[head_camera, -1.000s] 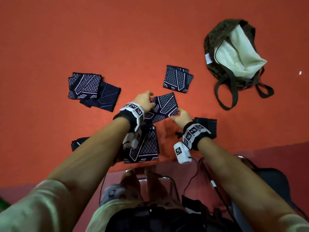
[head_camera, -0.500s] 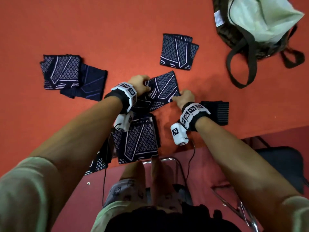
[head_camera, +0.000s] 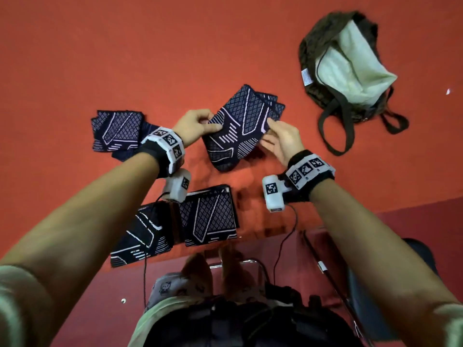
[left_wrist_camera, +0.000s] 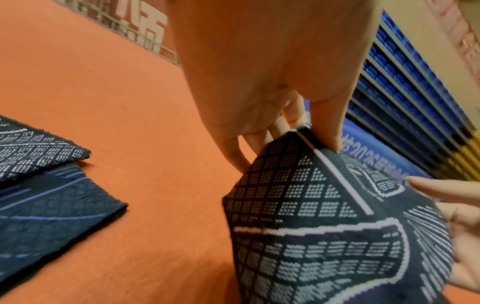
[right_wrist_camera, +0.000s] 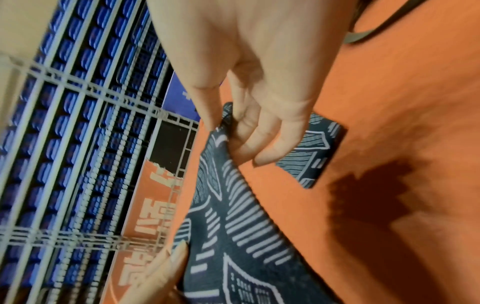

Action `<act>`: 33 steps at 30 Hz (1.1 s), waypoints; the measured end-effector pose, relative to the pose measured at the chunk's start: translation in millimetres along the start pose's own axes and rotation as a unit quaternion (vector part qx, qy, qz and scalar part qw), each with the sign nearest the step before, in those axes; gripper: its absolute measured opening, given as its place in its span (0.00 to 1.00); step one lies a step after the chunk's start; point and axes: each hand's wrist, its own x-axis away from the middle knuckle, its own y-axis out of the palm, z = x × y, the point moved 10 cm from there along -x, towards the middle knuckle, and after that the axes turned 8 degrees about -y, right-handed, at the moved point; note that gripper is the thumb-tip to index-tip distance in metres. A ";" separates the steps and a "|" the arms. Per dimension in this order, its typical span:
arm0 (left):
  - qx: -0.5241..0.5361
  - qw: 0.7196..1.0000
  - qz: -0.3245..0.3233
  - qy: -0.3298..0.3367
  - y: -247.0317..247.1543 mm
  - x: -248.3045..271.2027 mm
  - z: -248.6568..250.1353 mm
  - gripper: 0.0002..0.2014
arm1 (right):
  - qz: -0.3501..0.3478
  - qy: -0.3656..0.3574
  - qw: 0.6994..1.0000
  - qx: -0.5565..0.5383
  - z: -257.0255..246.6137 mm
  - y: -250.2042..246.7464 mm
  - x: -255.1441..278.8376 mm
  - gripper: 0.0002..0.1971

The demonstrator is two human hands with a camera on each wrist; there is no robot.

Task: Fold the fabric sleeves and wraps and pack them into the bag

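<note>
I hold a dark navy sleeve (head_camera: pixel 238 126) with a white grid pattern lifted above the orange table (head_camera: pixel 125 58). My left hand (head_camera: pixel 213 122) pinches its left edge between thumb and fingers (left_wrist_camera: pixel 324 131). My right hand (head_camera: pixel 269 131) pinches the opposite edge (right_wrist_camera: pixel 233 133). The sleeve (left_wrist_camera: pixel 311 226) hangs between both hands and shows from below in the right wrist view (right_wrist_camera: pixel 233 226). The dark bag (head_camera: pixel 313 46) lies open at the far right, showing its pale lining (head_camera: pixel 350 63). A folded sleeve (head_camera: pixel 274 106) lies on the table just behind the held one.
A pile of folded sleeves (head_camera: pixel 117 131) sits at the left. Two more sleeves (head_camera: pixel 210 216) (head_camera: pixel 140 236) lie by the table's near edge. The bag's straps (head_camera: pixel 335 131) trail toward me. A chair (head_camera: pixel 375 284) stands below the edge at right.
The sleeve that both hands handled on the table is now lifted off it and held up between them. The hands have moved away from the near edge.
</note>
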 end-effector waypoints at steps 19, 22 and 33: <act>0.238 0.968 0.023 0.081 -42.8 113.4 64.2 0.10 | -0.138 -0.107 0.968 0.180 -103.6 78.3 81.5 0.23; 0.198 0.969 0.091 0.113 -58.5 124.3 71.2 0.09 | -0.130 -0.151 0.949 0.246 -116.6 80.6 87.2 0.18; 0.203 0.956 0.159 0.138 -81.0 148.7 83.1 0.05 | -0.155 -0.182 0.923 0.301 -151.6 100.6 97.1 0.05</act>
